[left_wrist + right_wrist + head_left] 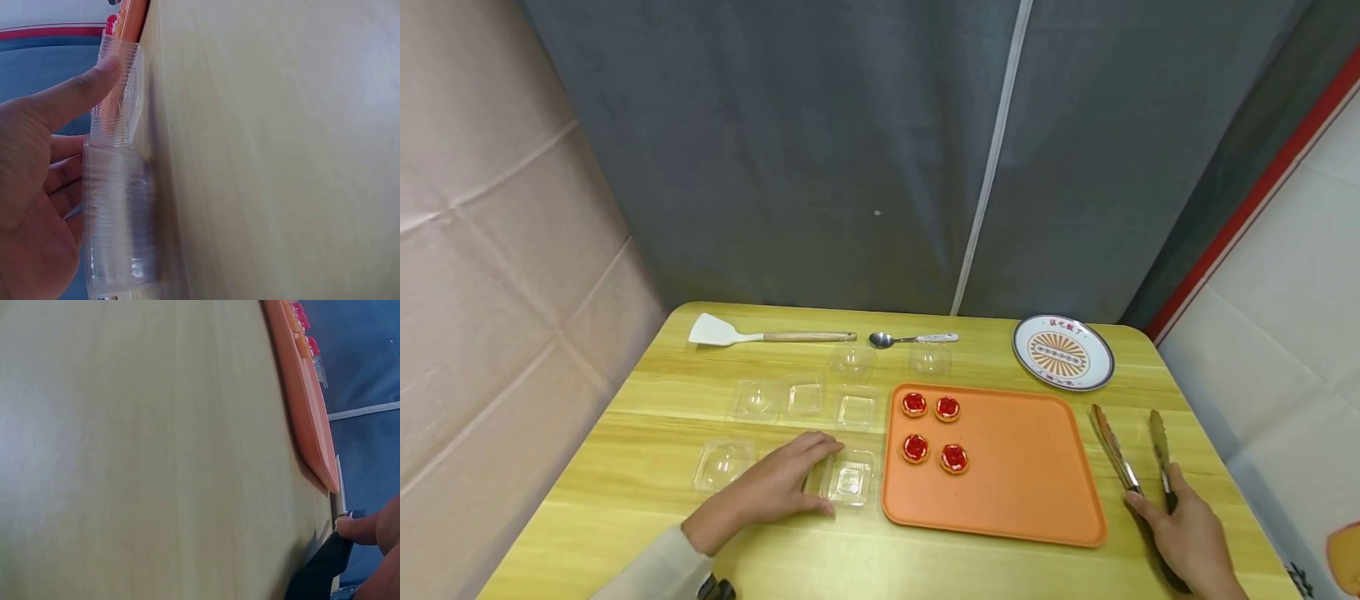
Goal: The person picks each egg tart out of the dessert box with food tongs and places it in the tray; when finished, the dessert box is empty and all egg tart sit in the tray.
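Observation:
My left hand (786,475) reaches round the near side of a clear square plastic container (850,479), thumb and fingers spread apart. In the left wrist view, the thumb (94,81) overlaps the ridged edge of one clear container (128,94), and another container (122,219) lies in front of the fingers. At the right, my right hand (1191,533) grips a pair of tongs (1123,462) by the dark handles, their arms spread apart. Between the hands lies an orange tray (1018,467) bearing several small round tarts (953,458) with red topping, grouped at its left end.
More clear containers, such as a domed one (724,464) and a square one (856,408), lie left of the tray. Along the back are a white spatula (715,331), a spoon (882,340) and a patterned plate (1063,352). A dark curtain (820,150) hangs behind the table.

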A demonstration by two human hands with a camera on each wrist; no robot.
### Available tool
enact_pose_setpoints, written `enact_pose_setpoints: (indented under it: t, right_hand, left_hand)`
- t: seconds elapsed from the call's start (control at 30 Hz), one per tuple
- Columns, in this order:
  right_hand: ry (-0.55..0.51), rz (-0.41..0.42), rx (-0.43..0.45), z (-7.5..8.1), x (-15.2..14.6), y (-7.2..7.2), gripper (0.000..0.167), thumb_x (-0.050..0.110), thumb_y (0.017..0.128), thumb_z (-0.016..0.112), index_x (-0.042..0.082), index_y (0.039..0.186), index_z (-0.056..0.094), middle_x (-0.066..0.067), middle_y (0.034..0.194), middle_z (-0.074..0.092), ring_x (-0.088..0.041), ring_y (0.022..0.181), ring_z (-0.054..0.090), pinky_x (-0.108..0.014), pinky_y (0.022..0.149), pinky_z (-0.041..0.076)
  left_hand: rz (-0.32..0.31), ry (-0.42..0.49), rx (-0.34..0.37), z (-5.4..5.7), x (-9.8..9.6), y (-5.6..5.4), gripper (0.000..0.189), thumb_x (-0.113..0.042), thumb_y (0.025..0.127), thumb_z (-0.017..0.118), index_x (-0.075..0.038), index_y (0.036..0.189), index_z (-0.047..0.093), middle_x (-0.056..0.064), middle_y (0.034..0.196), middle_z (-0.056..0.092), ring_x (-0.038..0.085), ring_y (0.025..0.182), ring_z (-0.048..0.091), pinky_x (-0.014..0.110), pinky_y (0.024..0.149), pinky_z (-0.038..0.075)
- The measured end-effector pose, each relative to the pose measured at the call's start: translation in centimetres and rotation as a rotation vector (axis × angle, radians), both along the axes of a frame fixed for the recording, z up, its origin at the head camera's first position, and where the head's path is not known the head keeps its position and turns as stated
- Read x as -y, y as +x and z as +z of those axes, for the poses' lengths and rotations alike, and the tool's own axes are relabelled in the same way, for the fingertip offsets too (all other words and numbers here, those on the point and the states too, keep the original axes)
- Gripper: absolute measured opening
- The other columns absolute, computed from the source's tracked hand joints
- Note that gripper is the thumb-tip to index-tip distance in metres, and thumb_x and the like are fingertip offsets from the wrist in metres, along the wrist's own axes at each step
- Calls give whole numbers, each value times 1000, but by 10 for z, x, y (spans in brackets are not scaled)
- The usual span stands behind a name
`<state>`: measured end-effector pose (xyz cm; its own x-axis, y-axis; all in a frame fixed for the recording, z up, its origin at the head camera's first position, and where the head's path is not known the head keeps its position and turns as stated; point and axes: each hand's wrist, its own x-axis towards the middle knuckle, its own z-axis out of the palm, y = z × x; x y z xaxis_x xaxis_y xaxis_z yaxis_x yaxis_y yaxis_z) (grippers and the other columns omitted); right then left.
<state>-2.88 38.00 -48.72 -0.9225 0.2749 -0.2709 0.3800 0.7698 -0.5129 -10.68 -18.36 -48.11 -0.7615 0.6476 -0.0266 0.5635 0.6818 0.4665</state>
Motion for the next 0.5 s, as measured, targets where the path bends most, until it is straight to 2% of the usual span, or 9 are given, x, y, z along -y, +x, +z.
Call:
enact_pose_setpoints:
  t: [0.07, 0.17, 0.23, 0.3, 0.4, 0.47, 0.5]
  right_hand:
    - [16, 19, -31, -2, 1, -1, 104, 50, 104, 57, -16, 154, -5, -53, 147, 19, -69, 133, 27, -76, 103, 36]
    - [53, 45, -119, -6, 2, -1, 93, 42, 103, 63, -19, 153, 15, -54, 137, 37, -69, 123, 42, -72, 89, 46]
    - [82, 56, -171, -8, 3, -2, 81, 38, 101, 67, -19, 145, 29, -53, 127, 48, -69, 113, 50, -67, 80, 50]
    - [102, 54, -207, -9, 4, -2, 76, 36, 99, 70, -18, 137, 34, -51, 119, 54, -69, 106, 53, -65, 75, 51]
    - [111, 57, -261, -8, 7, -2, 74, 36, 97, 73, -17, 134, 37, -49, 116, 55, -69, 103, 53, -66, 74, 51]
    - [120, 59, -329, -7, 10, -2, 69, 34, 94, 77, -15, 127, 41, -45, 105, 57, -64, 92, 57, -61, 69, 51]
    - [120, 65, -353, -6, 11, -3, 70, 34, 94, 76, -15, 130, 41, -45, 109, 56, -64, 95, 56, -64, 71, 51]
  left_hand:
    - [-1, -12, -12, 0, 0, 0, 87, -53, 81, 82, -12, 152, 50, 6, 152, 50, 28, 138, 50, 51, 112, 46]
    - [-2, -21, -25, 0, 0, 1, 87, -52, 82, 82, -12, 152, 50, 6, 152, 50, 29, 138, 50, 51, 112, 47]
    - [-1, -26, -36, 1, 0, 2, 88, -52, 81, 82, -11, 152, 49, 7, 151, 51, 29, 138, 51, 51, 112, 47]
    - [1, -30, -42, 1, 0, 2, 89, -52, 81, 83, -11, 152, 49, 8, 152, 51, 30, 138, 50, 51, 111, 47]
    - [4, -40, -57, 2, 0, 3, 91, -53, 80, 83, -10, 152, 48, 10, 152, 50, 31, 139, 50, 52, 111, 47]
    - [3, -48, -69, 4, 0, 3, 93, -54, 79, 83, -10, 153, 48, 10, 152, 50, 31, 139, 49, 51, 112, 47]
    - [5, -51, -74, 6, 0, 3, 94, -55, 78, 83, -10, 153, 48, 10, 153, 50, 31, 139, 49, 51, 112, 47]
